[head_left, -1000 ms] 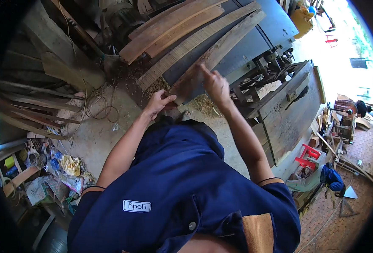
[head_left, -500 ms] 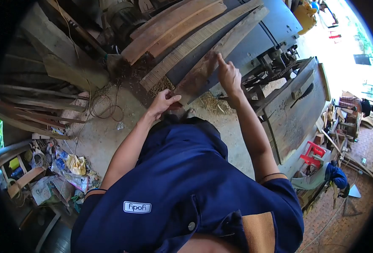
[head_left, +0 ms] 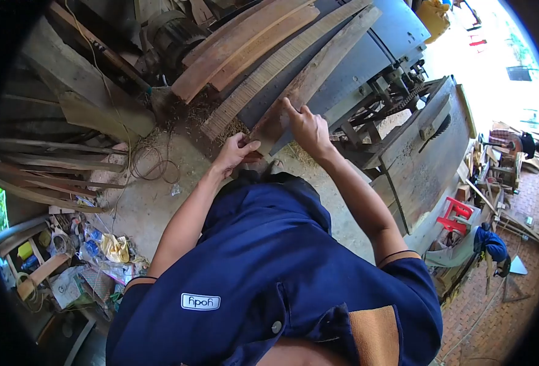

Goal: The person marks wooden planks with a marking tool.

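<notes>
Board [head_left: 331,60] at 12 o'clock, far end toward 1 over metal bed [head_left: 394,25], presumably for support; left hand [head_left: 233,155] grasps near end, apparently steadying it, right hand [head_left: 309,129] index-first against board, any grasp indeterminable.

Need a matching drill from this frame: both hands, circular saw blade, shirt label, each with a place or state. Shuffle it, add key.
Column 1
1. Left hand
2. Right hand
3. Circular saw blade
4. Shirt label

Column 2
A. Sticking up from the saw table
B. Lettering upside down in this view
C. At the near end of the wooden plank
D. Index finger extended over the plank

Pairs: 1-C, 2-D, 3-A, 4-B
</notes>
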Available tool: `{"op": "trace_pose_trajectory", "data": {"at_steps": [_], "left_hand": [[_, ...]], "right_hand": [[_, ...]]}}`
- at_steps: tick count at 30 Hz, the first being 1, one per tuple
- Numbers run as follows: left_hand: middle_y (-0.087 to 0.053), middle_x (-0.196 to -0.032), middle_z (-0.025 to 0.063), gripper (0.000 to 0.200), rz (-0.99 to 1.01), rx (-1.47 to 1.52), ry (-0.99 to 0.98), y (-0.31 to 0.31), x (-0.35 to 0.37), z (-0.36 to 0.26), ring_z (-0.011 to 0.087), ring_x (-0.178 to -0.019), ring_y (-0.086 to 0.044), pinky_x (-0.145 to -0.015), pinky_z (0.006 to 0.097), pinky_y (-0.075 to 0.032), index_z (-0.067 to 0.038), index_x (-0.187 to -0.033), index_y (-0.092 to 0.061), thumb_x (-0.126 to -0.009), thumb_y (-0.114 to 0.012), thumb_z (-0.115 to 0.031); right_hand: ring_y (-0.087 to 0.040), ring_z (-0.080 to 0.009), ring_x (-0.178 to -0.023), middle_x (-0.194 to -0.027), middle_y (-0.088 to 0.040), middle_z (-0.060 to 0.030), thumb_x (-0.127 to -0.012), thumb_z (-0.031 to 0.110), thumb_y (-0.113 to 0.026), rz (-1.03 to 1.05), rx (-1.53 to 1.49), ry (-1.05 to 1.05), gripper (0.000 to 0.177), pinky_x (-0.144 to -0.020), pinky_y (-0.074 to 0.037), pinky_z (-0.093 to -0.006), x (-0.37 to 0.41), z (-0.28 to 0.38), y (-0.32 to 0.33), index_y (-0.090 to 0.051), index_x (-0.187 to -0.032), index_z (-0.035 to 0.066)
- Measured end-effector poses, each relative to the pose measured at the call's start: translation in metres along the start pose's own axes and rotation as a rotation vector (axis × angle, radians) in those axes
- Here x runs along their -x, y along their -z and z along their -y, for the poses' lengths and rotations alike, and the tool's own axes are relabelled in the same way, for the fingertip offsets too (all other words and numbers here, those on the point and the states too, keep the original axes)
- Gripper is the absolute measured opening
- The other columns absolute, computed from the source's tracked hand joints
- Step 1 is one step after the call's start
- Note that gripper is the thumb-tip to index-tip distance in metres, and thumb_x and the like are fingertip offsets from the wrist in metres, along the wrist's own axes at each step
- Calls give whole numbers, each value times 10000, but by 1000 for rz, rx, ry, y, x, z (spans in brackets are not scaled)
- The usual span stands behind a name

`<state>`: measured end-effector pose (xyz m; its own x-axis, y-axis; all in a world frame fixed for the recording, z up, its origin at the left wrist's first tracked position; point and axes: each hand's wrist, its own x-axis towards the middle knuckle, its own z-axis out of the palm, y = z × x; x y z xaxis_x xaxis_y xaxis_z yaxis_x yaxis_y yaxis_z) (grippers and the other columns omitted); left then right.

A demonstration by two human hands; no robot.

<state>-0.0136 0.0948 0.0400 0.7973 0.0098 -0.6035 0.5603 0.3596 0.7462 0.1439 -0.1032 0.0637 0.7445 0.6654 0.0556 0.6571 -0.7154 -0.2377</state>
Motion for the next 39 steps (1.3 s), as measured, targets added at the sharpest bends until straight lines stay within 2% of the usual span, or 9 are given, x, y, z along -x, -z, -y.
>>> {"op": "trace_pose_trajectory", "data": {"at_steps": [7, 10, 20, 21, 28, 32, 36, 37, 39], "left_hand": [[-664, -1017, 149, 372, -15, 72, -42, -2, -8, 4, 231, -843, -737, -716, 323, -643, 41, -1103, -545, -927, -755, -210], [-661, -1020, 146, 373, -15, 60, -29, 0, -4, 2, 234, -845, -739, -711, 322, -641, 39, -1103, -542, -928, -754, -212], [-648, -1048, 121, 380, 3, 28, -25, 1, -8, 2, 223, -873, -735, -738, 324, -642, -1, -1083, -536, -925, -762, -263], [-648, -1048, 121, 380, 4, 32, -20, 0, -9, 4, 223, -873, -735, -738, 324, -642, -1, -1083, -536, -925, -762, -263], [-655, -991, 107, 397, -12, 50, -35, 3, -7, -1, 211, -843, -732, -718, 321, -640, 13, -1101, -546, -918, -768, -260], [-643, -981, 90, 392, -41, 52, -41, -1, -8, 3, 209, -829, -724, -721, 320, -645, 18, -1094, -555, -912, -774, -250], [-649, -989, 94, 392, -22, 39, -40, 0, -8, 1, 203, -835, -720, -733, 318, -644, 22, -1089, -556, -916, -770, -257], [-652, -993, 98, 391, -13, 44, -43, 0, -8, 1, 202, -838, -720, -736, 317, -643, 22, -1088, -557, -917, -769, -260], [-655, -998, 102, 391, -13, 57, -35, 0, -7, 4, 202, -840, -719, -740, 317, -642, 22, -1086, -559, -918, -768, -262]], "right_hand": [[-694, -443, -713, -870, -658, -214, -961, 128, -487, -20, -63, -66, 530, -631, -580, -532, -9, -14, 3, -500, -1465, 291], [-706, -436, -731, -890, -661, -221, -942, 114, -498, 146, -38, 23, 555, -659, -601, -518, 1, 3, 18, -501, -1469, 288], [-709, -360, -680, -855, -670, -188, -935, 109, -516, 22, 126, 94, 535, -592, -596, -463, -15, -21, 2, -531, -1450, 254], [-710, -343, -674, -839, -673, -177, -936, 124, -527, 34, 93, -26, 506, -577, -594, -443, -29, -32, 10, -571, -1422, 259], [-708, -397, -715, -909, -677, -223, -934, 109, -517, 68, 33, 107, 509, -652, -609, -467, -19, -18, 20, -585, -1408, 282], [-714, -398, -715, -885, -677, -212, -929, 94, -519, -39, 19, -85, 517, -615, -605, -484, -50, -62, 18, -586, -1404, 286], [-716, -375, -679, -832, -676, -200, -938, 80, -512, -66, 188, 233, 508, -578, -602, -478, -31, -58, -22, -596, -1395, 287], [-714, -370, -654, -822, -683, -204, -943, 66, -501, 28, -44, 190, 508, -538, -605, -450, -20, -27, 8, -596, -1395, 279], [-714, -373, -655, -830, -688, -203, -945, 68, -501, 3, 85, 97, 498, -541, -603, -451, -37, -38, 10, -600, -1389, 271]]}}
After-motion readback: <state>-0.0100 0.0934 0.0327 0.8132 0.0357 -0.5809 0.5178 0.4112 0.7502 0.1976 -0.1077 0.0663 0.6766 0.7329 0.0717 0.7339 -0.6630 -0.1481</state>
